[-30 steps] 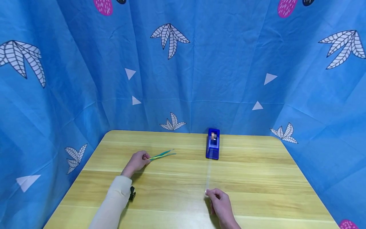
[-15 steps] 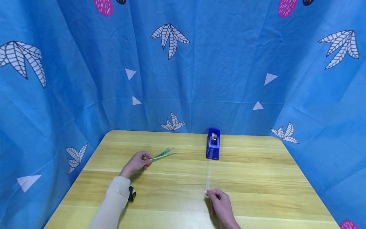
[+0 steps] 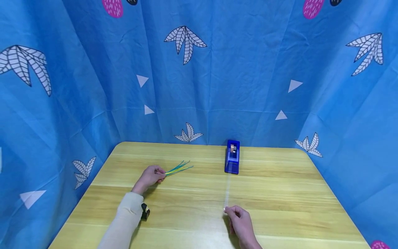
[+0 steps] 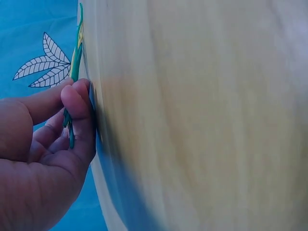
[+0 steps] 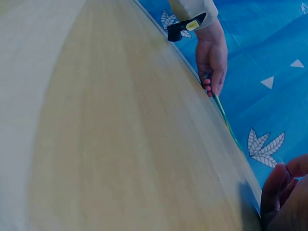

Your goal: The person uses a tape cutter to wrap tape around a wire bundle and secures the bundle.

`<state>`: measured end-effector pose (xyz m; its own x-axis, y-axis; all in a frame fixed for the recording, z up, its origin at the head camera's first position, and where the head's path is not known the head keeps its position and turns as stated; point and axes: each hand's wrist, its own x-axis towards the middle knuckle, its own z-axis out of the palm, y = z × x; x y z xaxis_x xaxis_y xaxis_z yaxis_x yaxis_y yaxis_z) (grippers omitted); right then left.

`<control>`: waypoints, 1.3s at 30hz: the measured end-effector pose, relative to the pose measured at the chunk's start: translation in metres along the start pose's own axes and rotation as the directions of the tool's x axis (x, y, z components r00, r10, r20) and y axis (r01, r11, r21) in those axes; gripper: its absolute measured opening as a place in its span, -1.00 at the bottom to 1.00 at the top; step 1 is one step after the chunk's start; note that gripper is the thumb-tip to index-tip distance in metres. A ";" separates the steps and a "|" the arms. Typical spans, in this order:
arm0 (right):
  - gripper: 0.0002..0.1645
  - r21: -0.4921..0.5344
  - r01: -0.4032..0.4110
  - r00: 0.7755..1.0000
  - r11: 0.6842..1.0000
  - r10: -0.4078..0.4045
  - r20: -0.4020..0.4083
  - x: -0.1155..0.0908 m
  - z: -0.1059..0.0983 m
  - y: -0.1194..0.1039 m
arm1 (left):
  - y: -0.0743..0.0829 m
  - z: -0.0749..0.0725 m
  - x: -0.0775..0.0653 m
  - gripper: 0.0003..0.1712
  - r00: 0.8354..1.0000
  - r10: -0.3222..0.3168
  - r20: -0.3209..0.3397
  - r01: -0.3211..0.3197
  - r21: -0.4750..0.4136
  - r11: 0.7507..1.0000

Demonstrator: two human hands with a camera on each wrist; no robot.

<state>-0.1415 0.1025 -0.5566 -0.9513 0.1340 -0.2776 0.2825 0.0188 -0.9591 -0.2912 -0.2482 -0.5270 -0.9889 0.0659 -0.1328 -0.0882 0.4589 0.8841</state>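
Observation:
Between thumb and fingers, my left hand (image 3: pixel 150 177) pinches a bundle of thin green and yellow strands (image 3: pixel 178 169) just over the table's left half. Their free ends fan out to the right; in the left wrist view short ends of the strands (image 4: pixel 71 132) poke out below the fingers. My right hand (image 3: pixel 242 221), nearer the front, pinches the end of a clear tape strip (image 3: pixel 227 192). That strip runs back to a blue tape dispenser (image 3: pixel 231 162) near the far edge. Only part of the right hand (image 5: pixel 286 195) shows in the right wrist view.
The wooden table (image 3: pixel 280 193) has a light striped grain. A blue patterned curtain (image 3: pixel 248 69) hangs behind it and along both sides. A small black device (image 3: pixel 145 211) sits at the left sleeve (image 3: pixel 124 218).
The strands in my left hand have spread apart into a wider fan. My right hand and the pulled-out tape have stayed almost where they were.

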 end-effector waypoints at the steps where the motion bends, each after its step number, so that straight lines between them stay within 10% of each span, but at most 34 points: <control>1: -0.73 0.001 0.000 1.000 1.000 0.000 -0.001 0.000 0.000 0.000 | -0.001 0.001 0.000 -0.84 1.000 -0.001 -0.006 0.001 -0.011 1.000; 21: -0.71 -0.002 0.007 1.000 1.000 -0.007 -0.004 0.000 0.000 0.000 | -0.004 0.005 0.005 -0.86 0.996 -0.019 -0.084 0.007 -0.135 0.991; 39: -0.71 0.001 0.019 1.000 1.000 -0.019 -0.004 0.000 0.001 0.001 | 0.014 0.022 -0.007 -0.89 0.998 0.054 -0.026 -0.056 -0.119 0.991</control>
<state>-0.1411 0.1013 -0.5572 -0.9560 0.1379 -0.2590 0.2643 0.0208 -0.9642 -0.2830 -0.2232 -0.5234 -0.9950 0.0670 -0.0734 -0.0458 0.3459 0.9372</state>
